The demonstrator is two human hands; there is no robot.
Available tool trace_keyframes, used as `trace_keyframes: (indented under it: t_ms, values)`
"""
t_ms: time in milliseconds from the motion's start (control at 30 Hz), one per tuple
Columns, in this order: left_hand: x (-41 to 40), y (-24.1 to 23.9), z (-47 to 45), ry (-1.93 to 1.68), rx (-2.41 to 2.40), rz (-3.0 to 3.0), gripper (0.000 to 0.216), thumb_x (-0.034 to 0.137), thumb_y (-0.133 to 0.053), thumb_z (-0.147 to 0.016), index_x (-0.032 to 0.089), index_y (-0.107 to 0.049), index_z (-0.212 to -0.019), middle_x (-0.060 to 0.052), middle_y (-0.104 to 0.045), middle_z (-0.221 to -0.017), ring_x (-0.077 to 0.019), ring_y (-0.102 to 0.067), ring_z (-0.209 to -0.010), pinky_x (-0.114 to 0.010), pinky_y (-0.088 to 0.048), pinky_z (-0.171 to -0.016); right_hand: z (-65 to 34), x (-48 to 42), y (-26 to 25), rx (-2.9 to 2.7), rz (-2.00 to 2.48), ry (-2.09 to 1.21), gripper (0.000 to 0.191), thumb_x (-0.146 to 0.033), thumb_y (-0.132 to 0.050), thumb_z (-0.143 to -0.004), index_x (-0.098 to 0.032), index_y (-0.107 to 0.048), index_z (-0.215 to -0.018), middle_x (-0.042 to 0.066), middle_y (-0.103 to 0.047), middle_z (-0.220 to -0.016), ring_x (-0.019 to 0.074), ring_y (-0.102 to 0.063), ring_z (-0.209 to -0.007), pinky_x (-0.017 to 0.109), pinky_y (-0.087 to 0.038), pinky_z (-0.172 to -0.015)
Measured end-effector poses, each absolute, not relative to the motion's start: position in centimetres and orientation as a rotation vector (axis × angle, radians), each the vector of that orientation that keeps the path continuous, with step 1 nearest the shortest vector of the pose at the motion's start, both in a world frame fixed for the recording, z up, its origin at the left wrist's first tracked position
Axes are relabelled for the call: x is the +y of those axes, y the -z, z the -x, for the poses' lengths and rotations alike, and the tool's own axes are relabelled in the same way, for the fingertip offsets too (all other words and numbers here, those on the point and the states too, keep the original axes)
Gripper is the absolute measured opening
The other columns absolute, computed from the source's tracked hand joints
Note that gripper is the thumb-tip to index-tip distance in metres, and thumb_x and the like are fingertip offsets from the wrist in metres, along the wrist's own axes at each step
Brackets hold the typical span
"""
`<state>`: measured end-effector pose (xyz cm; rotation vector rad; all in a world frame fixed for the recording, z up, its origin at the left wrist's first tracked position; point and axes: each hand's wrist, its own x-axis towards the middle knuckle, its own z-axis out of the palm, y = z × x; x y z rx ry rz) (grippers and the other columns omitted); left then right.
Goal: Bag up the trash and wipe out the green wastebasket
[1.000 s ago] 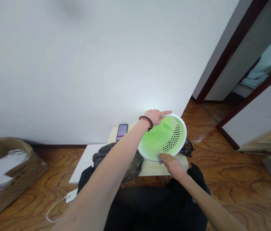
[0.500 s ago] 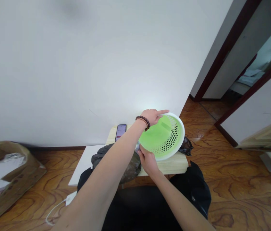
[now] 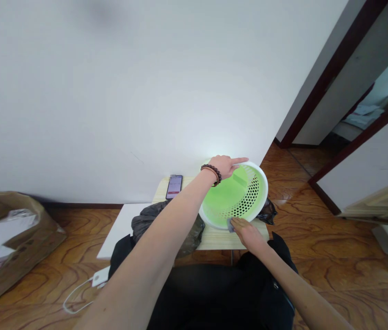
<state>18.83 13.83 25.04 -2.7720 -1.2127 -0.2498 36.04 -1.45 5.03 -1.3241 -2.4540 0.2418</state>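
Note:
A round colander [image 3: 249, 195], white at the rim and green inside with rows of holes, sits tilted on a small light wooden table [image 3: 214, 239]. My left hand [image 3: 224, 166], with a bead bracelet at the wrist, grips its far rim. The index finger lies stretched along the rim while the other fingers curl over it. My right hand [image 3: 248, 233] pinches a small grey cloth [image 3: 230, 224] against the outside of the near rim. Part of the colander's left side is hidden behind my left forearm and hand.
On the table's left lies a phone [image 3: 174, 186], with a dark plastic bag [image 3: 147, 219] nearer me. Another dark bag [image 3: 268, 211] shows right of the colander. A white wall stands behind. An open cardboard box [image 3: 39, 243] and a white power strip [image 3: 100, 276] are on the wooden floor.
My right hand has slid the cloth along the rim from the left side to the near side, moving right. My left hand keeps its hold on the far rim.

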Motion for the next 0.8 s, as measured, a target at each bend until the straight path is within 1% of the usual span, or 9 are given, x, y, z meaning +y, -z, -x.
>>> trace_keyframes:
  t_ms: [133,267,367,467,567,667,800]
  values:
    - [13.7,-24.9,-18.5,0.250,-1.229,2.759,0.046,0.045,-0.022,-0.091,0.044,-0.022,-0.137,-0.003,-0.063,-0.092,-0.0185,-0.058,-0.079,-0.030,-0.041,-0.068,-31.2,-1.6,-5.0,-2.330,1.289,-0.362,0.040,-0.015,-0.039,-0.087,-0.013,-0.050,-0.126,0.013,-0.052,-0.127,0.0215,-0.047,-0.119,0.042,-0.038,-0.101]
    - [13.7,-24.6,-18.3,0.206,-1.208,2.761,0.046,0.045,-0.023,-0.091,0.046,-0.022,-0.136,-0.003,-0.063,-0.095,-0.0192,-0.059,-0.081,-0.030,-0.041,-0.067,-25.6,-0.8,-6.7,-2.197,1.252,-0.484,0.041,-0.019,-0.038,-0.088,-0.013,-0.047,-0.128,0.012,-0.052,-0.128,0.0206,-0.047,-0.118,0.039,-0.038,-0.101]
    - [13.8,-24.3,-18.5,0.180,-1.175,2.775,0.045,0.045,-0.023,-0.090,0.047,-0.023,-0.136,-0.004,-0.063,-0.096,-0.0199,-0.059,-0.081,-0.031,-0.041,-0.067,-22.8,-0.2,-7.9,-2.127,1.297,-0.453,0.042,-0.020,-0.037,-0.089,-0.010,-0.044,-0.129,0.015,-0.052,-0.127,0.0210,-0.047,-0.118,0.037,-0.037,-0.101]
    - [13.8,-24.3,-18.6,0.178,-1.179,2.781,0.046,0.047,-0.021,-0.090,0.047,-0.023,-0.136,-0.003,-0.063,-0.095,-0.0197,-0.058,-0.080,-0.031,-0.040,-0.067,-21.6,-0.2,-7.8,-2.087,1.365,-0.406,0.046,-0.018,-0.033,-0.089,-0.008,-0.036,-0.134,0.016,-0.049,-0.129,0.0212,-0.046,-0.118,0.037,-0.038,-0.099]
    - [13.7,-24.5,-18.4,0.173,-1.187,2.790,0.046,0.047,-0.022,-0.090,0.046,-0.023,-0.136,-0.003,-0.063,-0.095,-0.0189,-0.058,-0.081,-0.031,-0.040,-0.070,-22.6,-1.0,-6.4,-2.195,1.389,-0.343,0.049,-0.009,-0.033,-0.086,-0.007,-0.034,-0.135,0.017,-0.048,-0.130,0.0214,-0.046,-0.118,0.036,-0.039,-0.098]
    - [13.5,-24.8,-18.0,0.171,-1.172,2.804,0.046,0.047,-0.022,-0.090,0.045,-0.023,-0.136,-0.003,-0.063,-0.097,-0.0184,-0.057,-0.084,-0.031,-0.040,-0.073,-26.3,-1.9,-4.8,-2.365,1.402,-0.240,0.054,0.000,-0.033,-0.080,-0.008,-0.040,-0.132,0.016,-0.048,-0.130,0.0218,-0.045,-0.119,0.037,-0.038,-0.099]
    - [13.7,-24.9,-17.7,0.198,-1.152,2.817,0.046,0.046,-0.023,-0.090,0.043,-0.025,-0.137,-0.002,-0.064,-0.100,-0.0182,-0.058,-0.086,-0.031,-0.040,-0.077,-32.7,-2.6,-3.8,-2.504,1.410,-0.064,0.051,-0.001,-0.035,-0.081,-0.012,-0.046,-0.130,0.013,-0.048,-0.131,0.0228,-0.042,-0.122,0.041,-0.037,-0.100]
